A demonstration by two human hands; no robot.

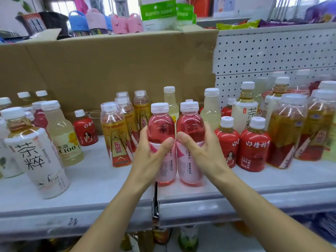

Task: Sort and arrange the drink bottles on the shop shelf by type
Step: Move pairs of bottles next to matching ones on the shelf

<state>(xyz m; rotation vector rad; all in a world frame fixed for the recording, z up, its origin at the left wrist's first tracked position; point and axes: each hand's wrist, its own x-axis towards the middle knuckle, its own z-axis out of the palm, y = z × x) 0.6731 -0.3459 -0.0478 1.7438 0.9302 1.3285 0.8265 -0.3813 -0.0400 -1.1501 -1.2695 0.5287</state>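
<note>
Hands round two pink-drink bottles

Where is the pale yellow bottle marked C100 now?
Head view, left side of the shelf: the pale yellow bottle stands between the large white tea bottle and a small red bottle.

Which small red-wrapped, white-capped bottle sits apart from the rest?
The lone red-wrapped bottle in front of the brown cardboard box, left of the left hand; the other red-wrapped bottles cluster right of the right hand.

Cardboard box (green packets above)
</note>
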